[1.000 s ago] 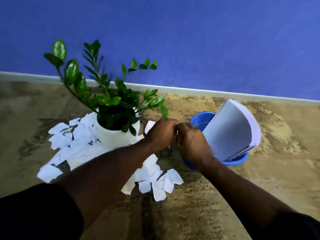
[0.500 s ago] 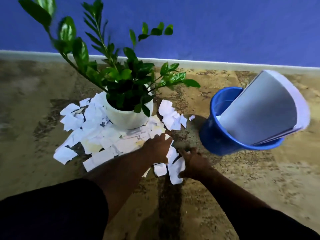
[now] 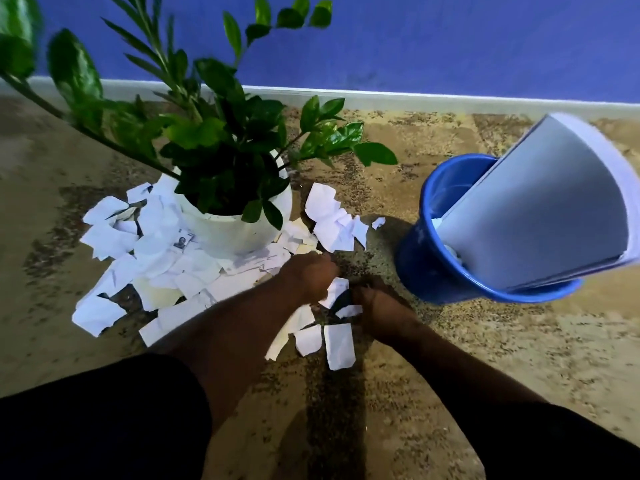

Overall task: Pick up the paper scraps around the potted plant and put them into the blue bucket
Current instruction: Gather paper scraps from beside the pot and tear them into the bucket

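White paper scraps [image 3: 162,258] lie scattered on the floor around a white pot holding a green potted plant [image 3: 235,223]. My left hand [image 3: 308,277] and my right hand [image 3: 377,311] are down on the floor in front of the pot, close together. Between them a scrap [image 3: 336,291] is pinched by the left fingers, and another small scrap [image 3: 349,310] sits at the right fingers. More scraps [image 3: 337,344] lie just below the hands. The blue bucket [image 3: 429,258] stands to the right, with a thick curled sheaf of white paper [image 3: 540,209] sticking out of it.
The floor is mottled tan carpet [image 3: 485,358]. A blue wall with a white skirting board [image 3: 450,98] runs along the back. Long plant stems reach out to the upper left [image 3: 72,74]. My dark sleeves fill the lower corners.
Both hands came down from bucket height to the floor in front of the pot and closed onto scraps there. The view moved nearer to the plant and bucket.
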{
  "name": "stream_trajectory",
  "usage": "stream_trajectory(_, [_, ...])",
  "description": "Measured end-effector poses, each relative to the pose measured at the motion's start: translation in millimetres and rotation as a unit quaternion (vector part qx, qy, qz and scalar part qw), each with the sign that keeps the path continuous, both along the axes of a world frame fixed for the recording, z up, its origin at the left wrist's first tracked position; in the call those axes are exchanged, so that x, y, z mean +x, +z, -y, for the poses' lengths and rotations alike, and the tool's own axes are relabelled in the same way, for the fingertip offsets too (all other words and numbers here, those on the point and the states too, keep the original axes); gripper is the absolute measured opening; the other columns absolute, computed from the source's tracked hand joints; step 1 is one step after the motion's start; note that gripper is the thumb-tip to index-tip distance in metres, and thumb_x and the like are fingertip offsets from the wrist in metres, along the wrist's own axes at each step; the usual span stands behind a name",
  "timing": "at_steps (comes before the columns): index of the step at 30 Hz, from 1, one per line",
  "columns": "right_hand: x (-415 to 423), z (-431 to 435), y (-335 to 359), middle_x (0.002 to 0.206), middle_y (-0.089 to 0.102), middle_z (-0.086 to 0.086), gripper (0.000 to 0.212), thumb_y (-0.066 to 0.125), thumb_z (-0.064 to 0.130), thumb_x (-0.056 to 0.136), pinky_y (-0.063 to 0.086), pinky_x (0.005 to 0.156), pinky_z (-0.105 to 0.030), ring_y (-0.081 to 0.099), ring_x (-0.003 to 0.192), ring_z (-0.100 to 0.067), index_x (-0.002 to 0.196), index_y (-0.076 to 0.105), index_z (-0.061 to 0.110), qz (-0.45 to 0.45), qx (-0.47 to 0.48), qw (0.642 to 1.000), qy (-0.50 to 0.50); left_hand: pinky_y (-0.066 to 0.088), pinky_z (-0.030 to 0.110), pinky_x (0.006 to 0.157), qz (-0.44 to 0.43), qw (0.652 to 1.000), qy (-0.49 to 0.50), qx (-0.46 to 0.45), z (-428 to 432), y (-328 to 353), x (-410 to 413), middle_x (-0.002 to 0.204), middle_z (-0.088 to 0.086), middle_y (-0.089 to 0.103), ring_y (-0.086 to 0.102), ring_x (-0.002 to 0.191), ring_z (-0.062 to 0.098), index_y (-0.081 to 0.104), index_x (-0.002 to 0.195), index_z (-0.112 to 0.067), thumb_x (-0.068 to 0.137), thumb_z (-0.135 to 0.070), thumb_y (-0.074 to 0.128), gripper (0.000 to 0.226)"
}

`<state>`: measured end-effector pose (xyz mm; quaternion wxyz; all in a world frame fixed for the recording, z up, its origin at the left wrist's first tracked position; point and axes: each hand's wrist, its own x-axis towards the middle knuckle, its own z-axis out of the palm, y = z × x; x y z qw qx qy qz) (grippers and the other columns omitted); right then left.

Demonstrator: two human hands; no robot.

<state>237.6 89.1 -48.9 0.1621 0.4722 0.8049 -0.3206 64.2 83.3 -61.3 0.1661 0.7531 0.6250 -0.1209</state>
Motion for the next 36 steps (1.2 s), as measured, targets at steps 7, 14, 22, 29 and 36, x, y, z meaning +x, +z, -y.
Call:
stream_trajectory(7, [-5,-5,26,0.102,0.057,-0.007,0.021,0.054,0.032,0.091,0.045,0.074,-0.029,0.054,0.086,-0.020,0.101,0.065,0.018,-0.030,0.084,0.994,-0.060,0.044,0.033,0.079,0.059,0.995,0.075,0.001,-7,21,-5,0.114,0.013,0.064,0.060,0.106,0.029,0.062,0.110,-0.008,0.087,-0.029,0.064,0.031])
stream_trajectory(14, [-7,6,64,0.099,0.061,-0.005,0.021,0.048,0.022,0.096,0.048,0.063,-0.023,0.054,0.074,-0.010,0.114,0.058,0.016,-0.074,0.114,0.987,-0.085,0.040,0.027,0.086,0.164,0.975,0.147,0.018,3,56,-1,0.118,0.014,0.063,0.057,0.110,0.026,0.062,0.113,-0.003,0.094,-0.026,0.052,0.032])
stream_trajectory(22, [-16,5,121,0.096,0.069,-0.010,0.022,0.059,0.020,0.089,0.044,0.064,-0.026,0.065,0.077,-0.021,0.106,0.064,0.008,-0.076,0.203,0.970,-0.110,0.046,0.037,0.077,0.245,0.940,0.172,0.162,-12,133,5,0.094,0.022,0.068,0.063,0.095,0.038,0.066,0.087,0.000,0.074,-0.022,0.052,0.029])
stream_trajectory(29, [5,-29,193,0.105,0.068,-0.018,0.023,0.049,0.021,0.089,0.047,0.081,-0.036,0.062,0.098,-0.038,0.101,0.064,0.007,-0.120,0.244,0.951,-0.149,0.029,0.028,0.056,0.335,0.878,0.226,0.256,-34,184,30,0.078,0.017,0.067,0.061,0.073,0.031,0.066,0.079,0.000,0.082,-0.022,0.066,0.022])
stream_trajectory(36, [37,-60,236,0.076,0.060,-0.017,0.011,0.051,0.019,0.083,0.055,0.070,-0.052,0.066,0.081,-0.044,0.073,0.050,0.014,-0.151,0.250,0.930,-0.223,0.042,0.031,0.059,0.386,0.847,0.228,0.285,-56,205,61,0.077,0.012,0.070,0.063,0.072,0.030,0.068,0.081,-0.010,0.081,-0.027,0.068,0.017])
